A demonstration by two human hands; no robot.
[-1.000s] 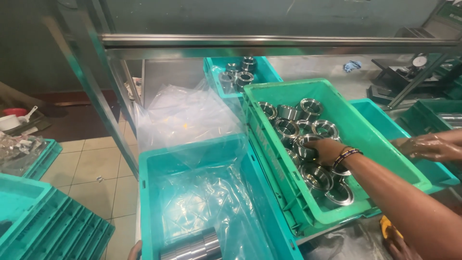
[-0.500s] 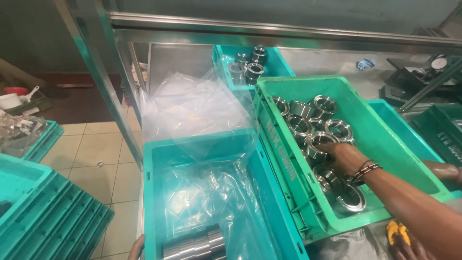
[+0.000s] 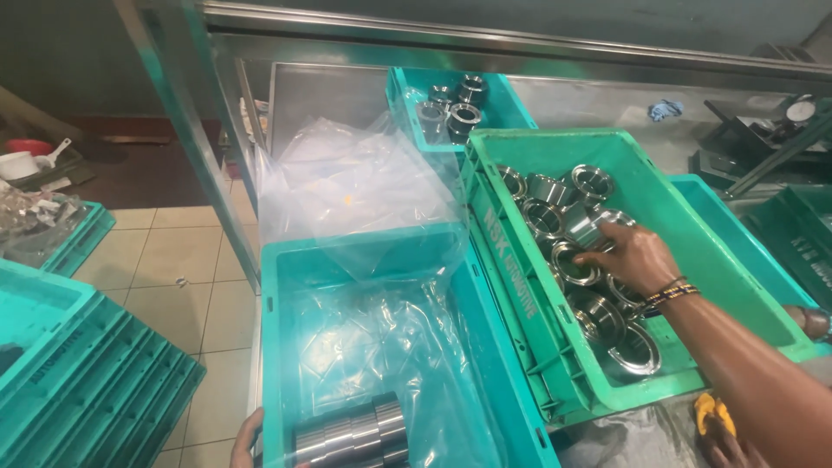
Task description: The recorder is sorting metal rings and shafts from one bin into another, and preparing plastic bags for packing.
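My right hand (image 3: pixel 637 258), with a beaded band at the wrist, reaches into a tilted green crate (image 3: pixel 685 182) full of shiny metal rings (image 3: pixel 544 217). Its fingers close around one ring (image 3: pixel 596 227) near the middle of the pile. Only a sliver of my left hand (image 3: pixel 246 438) shows at the bottom edge, against the outer left wall of a teal crate (image 3: pixel 364 247). That crate is lined with a clear plastic bag (image 3: pixel 355 186), and a stacked row of metal rings (image 3: pixel 351 432) lies at its near end.
A smaller teal crate (image 3: pixel 407 95) with a few rings stands at the back on the steel bench. More teal crates (image 3: pixel 87 381) sit low on the left over a tiled floor. Another person's hand (image 3: pixel 806 321) shows at the right edge, and a yellow object (image 3: pixel 712 413) lies bottom right.
My right hand has moved up the green crate from the lower rings to one near the middle and closed on it. The view has shifted slightly.
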